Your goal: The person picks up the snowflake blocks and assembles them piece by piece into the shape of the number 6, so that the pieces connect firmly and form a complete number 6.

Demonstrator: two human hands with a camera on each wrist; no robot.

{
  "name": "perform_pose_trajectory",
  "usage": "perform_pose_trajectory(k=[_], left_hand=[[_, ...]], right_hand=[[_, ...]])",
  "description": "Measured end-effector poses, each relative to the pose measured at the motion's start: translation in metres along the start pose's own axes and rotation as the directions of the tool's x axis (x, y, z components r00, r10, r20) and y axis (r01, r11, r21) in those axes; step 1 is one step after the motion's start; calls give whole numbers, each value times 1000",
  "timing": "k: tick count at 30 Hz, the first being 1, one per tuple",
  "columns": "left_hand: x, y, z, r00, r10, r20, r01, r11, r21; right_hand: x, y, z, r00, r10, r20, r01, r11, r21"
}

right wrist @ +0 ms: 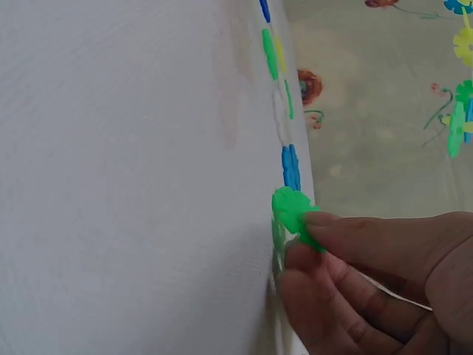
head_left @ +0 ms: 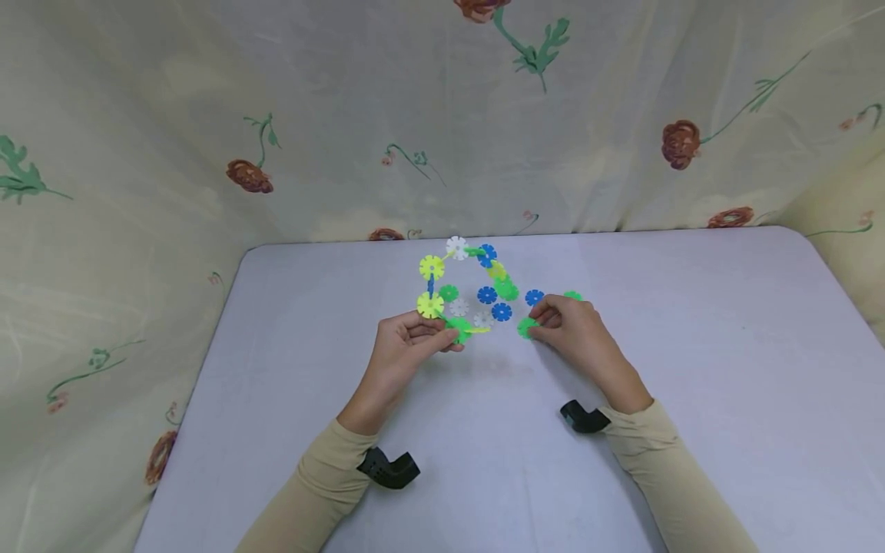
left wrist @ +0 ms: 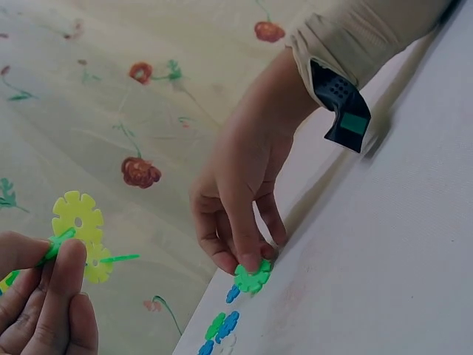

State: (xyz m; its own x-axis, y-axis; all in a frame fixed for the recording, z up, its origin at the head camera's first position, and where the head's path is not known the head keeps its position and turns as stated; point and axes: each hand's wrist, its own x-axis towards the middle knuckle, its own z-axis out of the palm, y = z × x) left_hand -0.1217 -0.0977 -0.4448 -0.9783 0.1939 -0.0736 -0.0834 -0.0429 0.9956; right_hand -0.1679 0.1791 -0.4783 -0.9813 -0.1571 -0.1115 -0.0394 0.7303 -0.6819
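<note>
My left hand [head_left: 409,343] pinches a green notched disc [head_left: 459,330] at the near end of a chain of interlocked snowflake discs. The chain curves up and round in blue, yellow, white and green, with a yellow disc [head_left: 430,305] just above the fingers. To the right, my right hand [head_left: 568,329] pinches a single green disc [head_left: 528,328] between thumb and fingertips, apart from the chain. That loose green disc [right wrist: 290,208] shows close up in the right wrist view. In the left wrist view, the left fingers [left wrist: 70,285] partly cover their disc.
Loose discs lie on the pale table [head_left: 477,453] between and behind the hands, among them a blue disc [head_left: 502,312] and a blue disc [head_left: 535,297]. Another green disc [head_left: 573,295] lies behind the right hand. A flowered curtain [head_left: 332,115] hangs behind the table.
</note>
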Motion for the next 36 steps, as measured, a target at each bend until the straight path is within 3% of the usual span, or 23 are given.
perform_pose_trajectory(k=[7,10,15,19,24,36], left_hand=[[0,1,0,1000,-5,0,5,1000,7],[1,0,0,1000,-2,1,2,1000,3],[1,0,-1,1000,5,-4,-5,1000,-2],[0,1,-2,1000,17,-7,-17,1000,-11],[1,1,-2,1000,25,-7,-25,1000,-18],[1,0,-3,1000,21,-2,-21,1000,-18]], right_hand=[[-1,-6,-6,1000,-21,-16,24,987,162],[-3,-9,-9,1000,-23,-7,24,966,258],[-5,-14,-13,998,-30,55,2,891,454],[-10,-21,-15,996,-64,56,22,833,553],[-16,-32,-17,994,-99,49,50,798,601],[-22,-42,-15,987,-139,81,60,786,615]])
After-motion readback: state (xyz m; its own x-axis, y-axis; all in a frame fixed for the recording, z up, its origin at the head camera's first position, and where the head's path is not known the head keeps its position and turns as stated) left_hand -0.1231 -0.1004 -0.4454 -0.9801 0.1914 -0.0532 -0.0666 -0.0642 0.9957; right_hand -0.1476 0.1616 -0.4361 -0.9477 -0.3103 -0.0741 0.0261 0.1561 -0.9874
